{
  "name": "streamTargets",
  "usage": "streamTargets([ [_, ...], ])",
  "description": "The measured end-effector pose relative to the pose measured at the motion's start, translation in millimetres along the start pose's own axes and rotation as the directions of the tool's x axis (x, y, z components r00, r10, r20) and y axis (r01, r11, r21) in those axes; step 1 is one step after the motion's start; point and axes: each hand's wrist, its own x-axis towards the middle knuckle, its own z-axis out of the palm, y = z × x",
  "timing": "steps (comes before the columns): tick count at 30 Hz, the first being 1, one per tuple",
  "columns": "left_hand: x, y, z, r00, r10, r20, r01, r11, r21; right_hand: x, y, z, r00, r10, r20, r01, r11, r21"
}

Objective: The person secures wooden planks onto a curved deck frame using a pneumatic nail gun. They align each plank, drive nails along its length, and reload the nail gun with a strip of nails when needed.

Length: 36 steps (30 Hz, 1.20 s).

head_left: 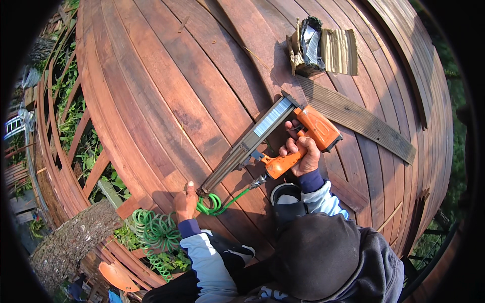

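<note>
My right hand (307, 156) is wrapped round the handle of an orange nail gun (319, 130), which lies slanting over the wooden deck. A pale strip of nails (273, 117) shows in its long dark magazine, near the nose end. Beside the magazine's lower-left end is my left hand (186, 203), thumb stretched up and apart; its other fingers are mostly hidden, and nothing shows in it. From the handle's fitting, a green air hose (231, 201) runs to the left, looping close to that hand. More green hose coils (151, 230) hang by the deck edge.
A torn cardboard box (341, 50) with dark lining stands farther off. One loose grey-brown board (358, 118) lies across the planks (187, 65). At left, a thick log (76, 242), timber scraps and greenery border the deck. My feet are close below the nail gun.
</note>
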Motion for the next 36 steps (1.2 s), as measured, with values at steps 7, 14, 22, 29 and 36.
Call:
streamTargets([
  [7,-1,-13,-8,0.973,0.124,0.195,0.015,0.807,-0.590,1,1,-2,0.999,-0.046,0.018,0.047,0.998,-0.033],
  [14,-3,-24,-20,0.923,0.309,0.230,-0.129,0.812,-0.570,2,1,-4,0.999,-0.040,0.024,0.039,0.998,0.042],
  [22,7,-16,-15,0.903,0.251,0.347,-0.195,0.963,-0.188,2,1,-3,0.999,-0.036,0.017,0.036,0.999,0.020],
  [29,10,-21,-3,0.875,0.457,0.161,-0.359,0.835,-0.417,5,-1,-6,0.998,-0.044,0.049,0.037,0.989,0.142],
  [36,-6,-7,-19,0.765,0.491,0.416,-0.013,0.658,-0.753,4,0,-7,0.998,-0.037,0.050,0.031,0.992,0.125],
])
